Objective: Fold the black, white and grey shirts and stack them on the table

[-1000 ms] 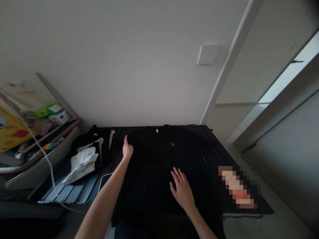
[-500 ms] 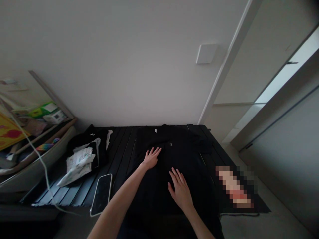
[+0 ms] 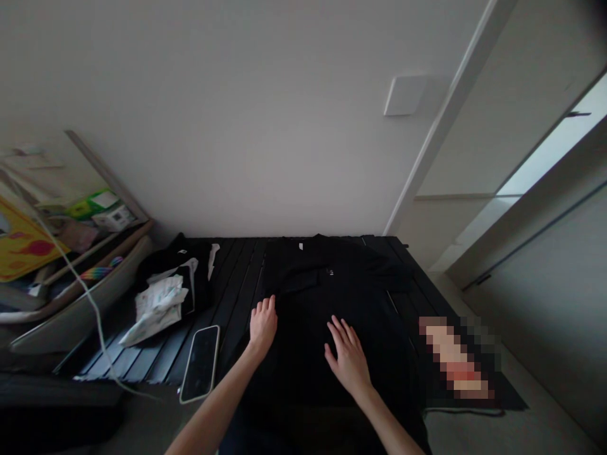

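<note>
A black T-shirt (image 3: 308, 373) lies spread out, with a small white label near its collar and a small pale mark on the chest. At its left side, below the sleeve, my left hand (image 3: 263, 323) is closed, fingers curled together on the fabric's edge. The fingertips are partly hidden, and dark cloth blends in around them. My right hand (image 3: 349, 355) rests flat on the middle of the shirt, fingers stretched out and slightly apart, holding nothing.
A black slatted table (image 3: 239, 272) stands against the wall under the shirt. To the left lie a phone (image 3: 200, 365) and dark folded clothing with crumpled white packaging (image 3: 159, 300). A white cable (image 3: 97, 316) hangs before a filled bin (image 3: 137, 249). A blurred-out item (image 3: 455, 357) lies at right.
My left hand has moved left and toward me, from lying spread on the shirt's chest to closed at its side. The right hand stays about in place. The view has shifted slightly.
</note>
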`<action>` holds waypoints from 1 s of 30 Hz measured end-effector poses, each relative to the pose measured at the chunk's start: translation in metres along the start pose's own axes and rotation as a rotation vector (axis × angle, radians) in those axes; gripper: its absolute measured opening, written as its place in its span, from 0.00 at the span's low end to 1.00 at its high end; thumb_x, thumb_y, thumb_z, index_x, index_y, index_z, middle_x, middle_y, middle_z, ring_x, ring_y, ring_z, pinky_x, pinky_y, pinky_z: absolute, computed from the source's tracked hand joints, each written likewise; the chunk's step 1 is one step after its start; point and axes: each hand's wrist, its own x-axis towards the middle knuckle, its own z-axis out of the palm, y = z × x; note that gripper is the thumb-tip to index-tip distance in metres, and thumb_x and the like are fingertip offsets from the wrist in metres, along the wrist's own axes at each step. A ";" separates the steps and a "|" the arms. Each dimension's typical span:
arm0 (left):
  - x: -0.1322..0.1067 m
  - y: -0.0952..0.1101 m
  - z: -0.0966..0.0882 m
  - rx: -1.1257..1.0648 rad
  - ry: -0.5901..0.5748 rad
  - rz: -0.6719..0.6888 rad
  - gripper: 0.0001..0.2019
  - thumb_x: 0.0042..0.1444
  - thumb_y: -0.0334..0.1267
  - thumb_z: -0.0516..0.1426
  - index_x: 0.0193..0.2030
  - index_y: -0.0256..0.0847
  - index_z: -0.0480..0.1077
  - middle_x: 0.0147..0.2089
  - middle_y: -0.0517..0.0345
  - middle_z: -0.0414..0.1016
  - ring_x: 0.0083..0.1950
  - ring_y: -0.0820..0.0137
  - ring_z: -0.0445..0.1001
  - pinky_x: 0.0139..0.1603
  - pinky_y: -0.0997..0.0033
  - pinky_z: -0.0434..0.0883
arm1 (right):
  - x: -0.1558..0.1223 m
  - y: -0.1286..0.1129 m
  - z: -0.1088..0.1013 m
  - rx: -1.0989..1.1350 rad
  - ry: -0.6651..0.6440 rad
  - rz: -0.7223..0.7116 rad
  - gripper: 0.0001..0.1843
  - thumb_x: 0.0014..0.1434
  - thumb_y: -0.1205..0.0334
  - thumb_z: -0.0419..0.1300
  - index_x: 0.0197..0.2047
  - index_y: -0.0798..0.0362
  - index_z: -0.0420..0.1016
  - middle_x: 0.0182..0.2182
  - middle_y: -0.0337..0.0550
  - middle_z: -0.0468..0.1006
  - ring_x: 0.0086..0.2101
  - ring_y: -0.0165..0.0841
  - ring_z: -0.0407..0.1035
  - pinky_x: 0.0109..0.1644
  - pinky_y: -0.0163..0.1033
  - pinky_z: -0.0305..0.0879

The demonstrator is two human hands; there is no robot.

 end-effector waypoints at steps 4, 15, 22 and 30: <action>-0.027 -0.009 -0.010 0.002 -0.069 -0.065 0.19 0.61 0.31 0.48 0.59 0.36 0.62 0.48 0.50 0.73 0.48 0.64 0.71 0.46 0.66 0.67 | 0.030 -0.001 0.007 -0.013 -0.073 0.047 0.29 0.64 0.54 0.47 0.66 0.51 0.57 0.67 0.44 0.55 0.65 0.44 0.46 0.66 0.52 0.48; -0.087 0.001 -0.049 0.082 -0.161 -0.097 0.18 0.59 0.25 0.47 0.51 0.40 0.69 0.47 0.52 0.74 0.49 0.63 0.72 0.46 0.65 0.68 | 0.130 -0.008 0.009 -0.063 -0.250 0.017 0.31 0.63 0.42 0.44 0.64 0.47 0.62 0.71 0.34 0.33 0.67 0.49 0.31 0.67 0.56 0.37; -0.116 -0.015 -0.071 -0.024 -0.283 -0.178 0.16 0.60 0.25 0.48 0.49 0.43 0.70 0.48 0.54 0.75 0.50 0.68 0.74 0.48 0.71 0.68 | 0.155 -0.021 0.004 -0.068 -0.352 0.052 0.37 0.64 0.41 0.38 0.68 0.55 0.55 0.70 0.37 0.42 0.67 0.51 0.29 0.67 0.59 0.32; -0.105 0.030 -0.118 -0.388 -0.254 -0.065 0.14 0.65 0.36 0.44 0.50 0.48 0.68 0.50 0.56 0.74 0.45 0.69 0.77 0.43 0.74 0.72 | 0.161 -0.019 -0.049 -0.144 0.027 0.043 0.36 0.66 0.48 0.35 0.68 0.63 0.51 0.70 0.44 0.42 0.67 0.49 0.26 0.67 0.58 0.28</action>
